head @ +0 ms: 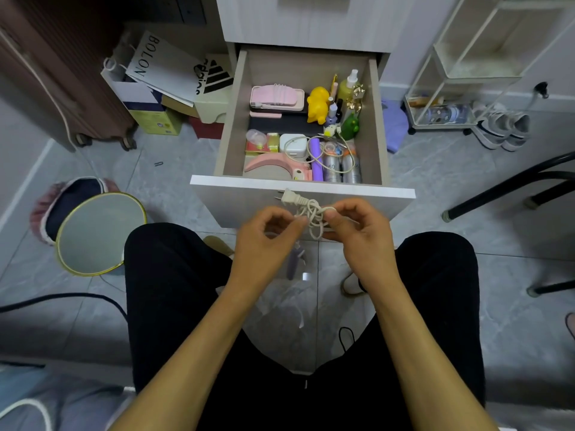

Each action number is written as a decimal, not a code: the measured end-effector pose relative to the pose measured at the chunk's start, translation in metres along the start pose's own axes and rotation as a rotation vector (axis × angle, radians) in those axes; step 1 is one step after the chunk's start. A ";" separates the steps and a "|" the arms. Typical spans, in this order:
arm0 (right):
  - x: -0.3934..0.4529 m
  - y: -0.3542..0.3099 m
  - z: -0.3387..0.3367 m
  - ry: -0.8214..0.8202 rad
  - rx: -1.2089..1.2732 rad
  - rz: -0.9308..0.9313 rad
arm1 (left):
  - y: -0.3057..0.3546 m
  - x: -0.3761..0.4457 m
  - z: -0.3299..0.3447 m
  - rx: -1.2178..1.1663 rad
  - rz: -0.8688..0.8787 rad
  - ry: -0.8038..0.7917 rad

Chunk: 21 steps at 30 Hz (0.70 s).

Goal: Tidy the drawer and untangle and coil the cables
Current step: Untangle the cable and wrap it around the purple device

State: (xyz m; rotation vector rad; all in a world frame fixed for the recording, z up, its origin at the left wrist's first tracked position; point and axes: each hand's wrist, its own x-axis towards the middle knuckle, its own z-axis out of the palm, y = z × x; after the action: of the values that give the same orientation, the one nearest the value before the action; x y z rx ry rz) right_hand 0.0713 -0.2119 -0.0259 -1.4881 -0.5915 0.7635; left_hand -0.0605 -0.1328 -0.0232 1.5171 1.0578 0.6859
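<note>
A white power cable (312,214) with a two-pin plug (291,197) is bunched in loops in front of the open drawer (301,183). My left hand (264,241) pinches the bundle from the left. My right hand (357,228) pinches it from the right. The plug sticks out up and to the left. Inside the drawer a white charger (294,146) lies with a second white cable (342,150) looped loosely over a purple tube (317,160) and silver cans (342,168). A purple thing hangs below my hands, blurred.
The drawer also holds a pink case (277,96), a yellow toy (317,104), small bottles (348,85) and a pink curved thing (270,163). A round mirror (99,233) lies on the floor at left. Black chair legs (510,188) stand at right, with a wire rack (460,73) behind.
</note>
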 end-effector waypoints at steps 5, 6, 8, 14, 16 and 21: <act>-0.002 -0.001 -0.004 -0.168 -0.159 -0.051 | 0.005 0.003 0.000 -0.051 0.042 -0.024; -0.002 -0.001 -0.006 -0.193 -0.180 -0.051 | 0.006 0.004 0.000 -0.040 0.039 -0.031; -0.002 -0.002 -0.010 -0.227 -0.200 -0.045 | 0.007 0.004 0.000 -0.017 0.018 -0.052; 0.004 -0.012 -0.009 -0.256 -0.354 0.013 | 0.004 0.001 0.004 0.105 0.086 -0.015; 0.006 -0.017 -0.006 -0.247 -0.419 0.003 | 0.003 0.000 0.005 0.140 0.131 -0.034; 0.011 -0.032 0.000 -0.398 -0.813 -0.082 | -0.003 -0.006 0.002 0.170 0.157 -0.050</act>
State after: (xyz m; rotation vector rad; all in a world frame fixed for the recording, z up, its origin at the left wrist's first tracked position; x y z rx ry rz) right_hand 0.0811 -0.2011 0.0047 -2.0366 -1.3716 0.8012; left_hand -0.0625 -0.1388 -0.0262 1.7698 0.9872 0.6756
